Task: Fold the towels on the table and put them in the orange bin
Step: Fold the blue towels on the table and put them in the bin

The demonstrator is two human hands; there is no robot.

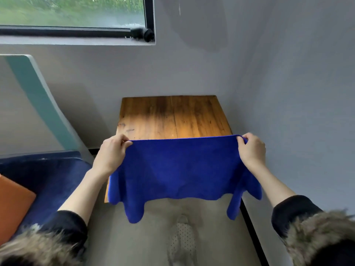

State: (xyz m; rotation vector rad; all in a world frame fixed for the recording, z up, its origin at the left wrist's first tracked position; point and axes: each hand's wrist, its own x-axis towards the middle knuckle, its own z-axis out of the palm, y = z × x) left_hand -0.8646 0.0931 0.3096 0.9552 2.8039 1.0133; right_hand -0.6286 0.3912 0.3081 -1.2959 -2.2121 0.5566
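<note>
A blue towel (180,169) hangs spread out in the air over the near part of the wooden table (172,116). My left hand (111,152) pinches its upper left corner and my right hand (251,150) pinches its upper right corner, so the top edge is stretched straight between them. The lower edge hangs loose and wavy below the table's near edge. Part of the orange bin (13,206) shows at the far left, on a dark blue seat. The towel hides the near half of the table.
A dark blue seat (48,179) with a teal-edged backrest (38,100) stands left of the table. Grey walls close in behind and to the right of the table. A window (73,14) is at the upper left. A grey floor with a white shoe (182,240) lies below.
</note>
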